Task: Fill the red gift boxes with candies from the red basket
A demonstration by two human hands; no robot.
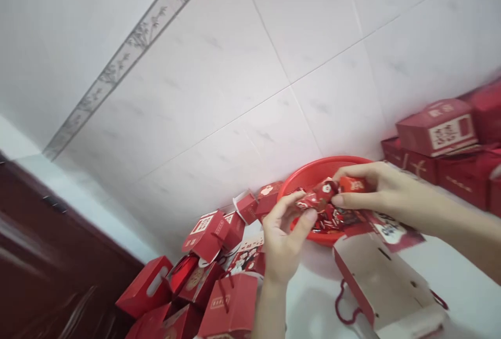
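Over a red plastic basket point(336, 160), my left hand point(285, 240) is closed on a red-wrapped candy point(313, 198), thumb and fingers round it. My right hand point(387, 193) pinches an orange-red wrapped candy point(351, 185) right beside it, its fingertips meeting the left hand's candy. More wrapped candies point(331, 221) lie in the basket below, partly hidden by my hands. In front of the basket stands an opened gift box point(391, 281), red outside and white inside, with a dark red cord handle point(344, 310).
Several red gift boxes point(230, 302) crowd the left side. More red boxes point(434, 125) are stacked at the right against the tiled wall point(250, 67). A printed red card or flap point(395, 232) lies behind the opened box. A dark brown door point(47, 255) is at far left.
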